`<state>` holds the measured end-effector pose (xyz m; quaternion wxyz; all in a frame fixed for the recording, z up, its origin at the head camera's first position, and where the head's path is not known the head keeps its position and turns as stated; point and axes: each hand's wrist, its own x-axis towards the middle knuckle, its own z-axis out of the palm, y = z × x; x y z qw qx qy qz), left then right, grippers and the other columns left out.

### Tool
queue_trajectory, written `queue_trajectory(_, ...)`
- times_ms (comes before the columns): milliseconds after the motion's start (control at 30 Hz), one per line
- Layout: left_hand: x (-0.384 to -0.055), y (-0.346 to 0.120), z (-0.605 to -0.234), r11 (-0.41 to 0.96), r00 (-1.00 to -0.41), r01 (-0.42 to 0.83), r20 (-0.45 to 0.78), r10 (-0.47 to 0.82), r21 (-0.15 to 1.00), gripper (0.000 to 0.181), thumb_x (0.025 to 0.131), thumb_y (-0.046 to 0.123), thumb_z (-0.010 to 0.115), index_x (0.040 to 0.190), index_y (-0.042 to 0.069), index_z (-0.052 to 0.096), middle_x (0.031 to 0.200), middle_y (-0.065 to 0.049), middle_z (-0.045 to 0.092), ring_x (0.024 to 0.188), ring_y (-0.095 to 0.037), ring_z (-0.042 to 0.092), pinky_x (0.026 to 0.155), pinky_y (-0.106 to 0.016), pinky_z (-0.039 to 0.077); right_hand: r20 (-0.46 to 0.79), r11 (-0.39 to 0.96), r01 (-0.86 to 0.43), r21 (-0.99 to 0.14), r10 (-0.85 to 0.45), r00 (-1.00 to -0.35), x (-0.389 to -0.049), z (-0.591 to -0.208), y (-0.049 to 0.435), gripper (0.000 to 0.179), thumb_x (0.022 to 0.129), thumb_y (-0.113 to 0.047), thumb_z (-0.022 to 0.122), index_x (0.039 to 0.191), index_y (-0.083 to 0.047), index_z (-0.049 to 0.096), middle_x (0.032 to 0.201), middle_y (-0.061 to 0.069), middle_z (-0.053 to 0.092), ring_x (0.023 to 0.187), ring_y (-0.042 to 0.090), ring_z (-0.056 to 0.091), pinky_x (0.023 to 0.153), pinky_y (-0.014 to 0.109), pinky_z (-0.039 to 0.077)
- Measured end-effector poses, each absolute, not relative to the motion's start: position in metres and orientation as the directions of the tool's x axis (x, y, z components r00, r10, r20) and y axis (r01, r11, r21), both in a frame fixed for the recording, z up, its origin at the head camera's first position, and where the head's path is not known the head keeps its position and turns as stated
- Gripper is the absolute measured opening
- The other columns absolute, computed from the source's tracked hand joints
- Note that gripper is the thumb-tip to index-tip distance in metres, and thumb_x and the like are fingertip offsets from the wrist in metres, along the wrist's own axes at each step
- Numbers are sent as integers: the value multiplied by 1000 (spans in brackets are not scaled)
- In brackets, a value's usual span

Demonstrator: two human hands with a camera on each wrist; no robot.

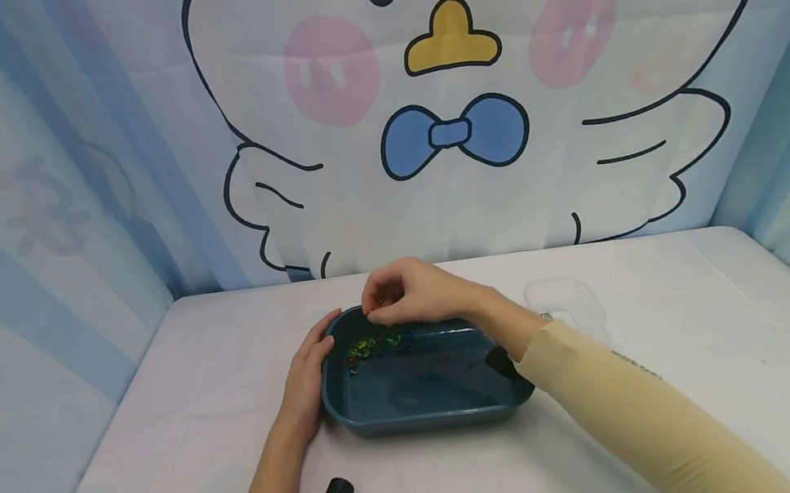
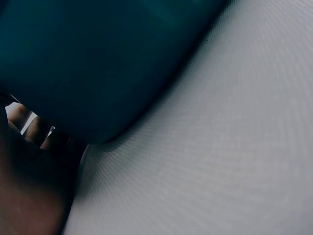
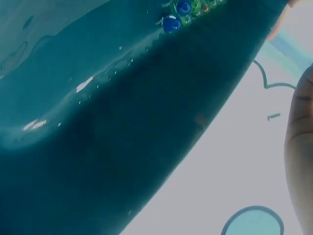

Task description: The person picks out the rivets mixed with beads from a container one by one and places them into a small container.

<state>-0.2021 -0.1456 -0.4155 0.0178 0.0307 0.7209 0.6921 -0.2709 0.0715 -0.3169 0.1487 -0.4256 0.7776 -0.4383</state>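
Observation:
A dark teal rectangular basin (image 1: 431, 421) sits on the table, with small glass marbles (image 1: 378, 346) in green, yellow and blue clustered at its far left inside. Two blue marbles (image 3: 177, 15) stand out from the green ones in the right wrist view. My left hand (image 1: 304, 381) grips the basin's left end, thumb at the rim and fingers along the outer wall. Over the far left rim is my right hand (image 1: 419, 291), its fingers curled and thumb tip brought against the forefinger. I cannot tell whether something small is between them.
A clear plastic container (image 1: 566, 303) stands behind the right forearm, partly covered by the sleeve (image 1: 637, 406). The white tablecloth (image 1: 410, 491) spreads around the basin. A curtain (image 1: 465, 213) with a cartoon figure hangs behind the table's far edge.

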Motion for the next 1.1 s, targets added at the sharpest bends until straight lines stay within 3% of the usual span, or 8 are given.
queue_trajectory(1100,-202,-144,-417,50,-998,16,13,58,999,46,109,22,31,154,16,43,159,-6,36,148,-24,26,121,-49,16,199,264,-535,-803,-728,-657,-267,-299,115,9,93,-5,67,100,-1,69,91,7,66,76,25,61,68,34,54)
